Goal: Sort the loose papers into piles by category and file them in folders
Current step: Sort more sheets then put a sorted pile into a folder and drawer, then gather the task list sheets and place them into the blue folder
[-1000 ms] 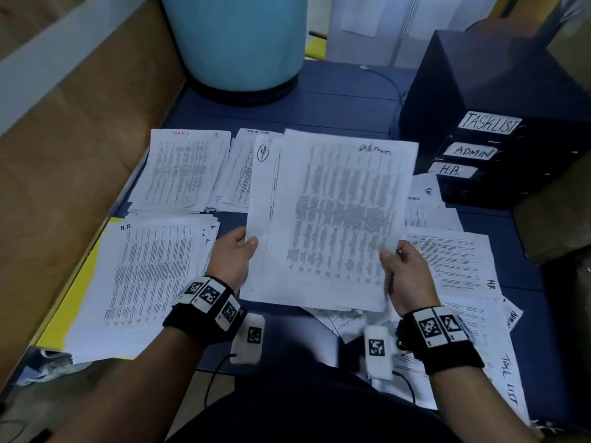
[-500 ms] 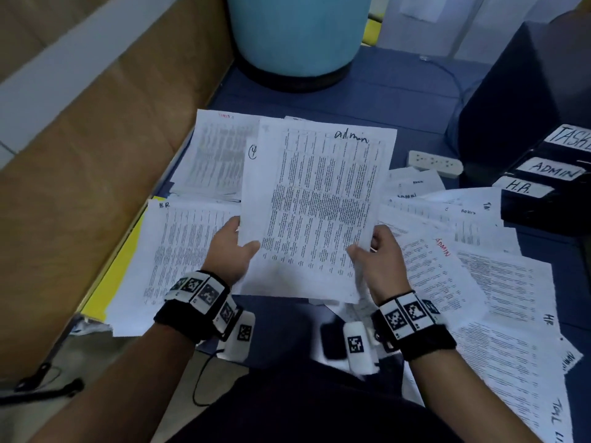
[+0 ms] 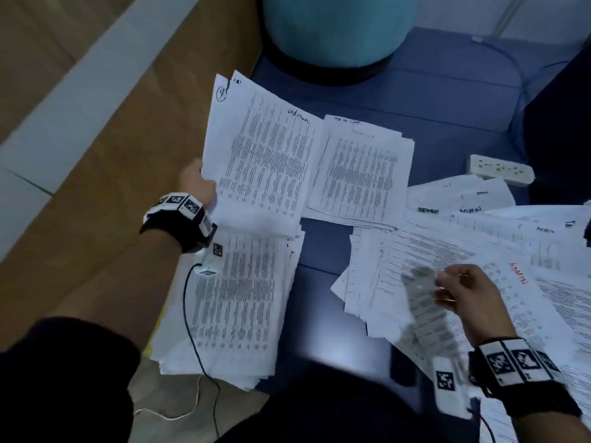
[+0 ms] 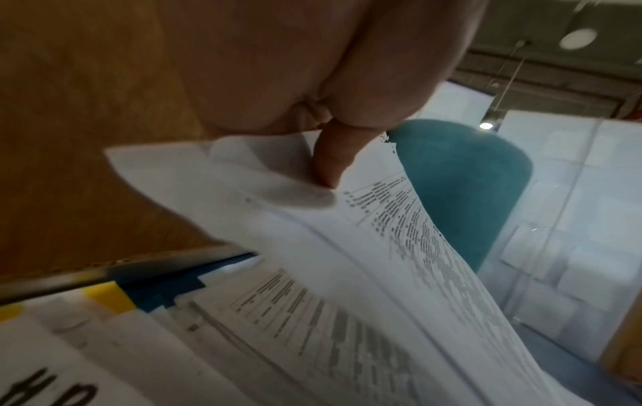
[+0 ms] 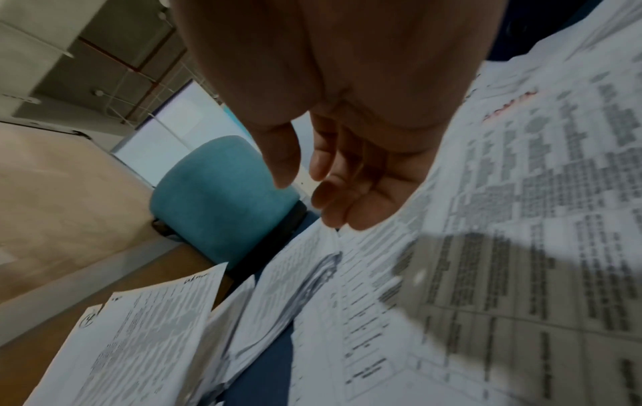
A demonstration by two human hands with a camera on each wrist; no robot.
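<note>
My left hand [image 3: 204, 187] grips a few printed sheets marked "admin" [image 3: 265, 161] by their left edge, holding them above the left piles. In the left wrist view my thumb [image 4: 330, 162] presses on these sheets [image 4: 399, 247]. My right hand [image 3: 447, 289] hovers over the loose papers [image 3: 511, 251] spread on the right. Its fingers [image 5: 330, 192] are relaxed and hold nothing. A pile marked "H.R." [image 3: 236, 302] lies under my left wrist, and another pile [image 3: 361, 174] lies behind it. A yellow folder [image 4: 104, 295] pokes out below the left pile.
A teal round stool [image 3: 335, 27] stands at the back of the blue surface [image 3: 319, 314]. A white power strip [image 3: 499, 169] and a dark filing cabinet [image 3: 559, 123] are at the right. A wooden panel [image 3: 96, 155] borders the left edge.
My right hand has let go of the admin sheets and dropped to the loose papers on the right. My left hand has carried the sheets leftward. The head view has swung left.
</note>
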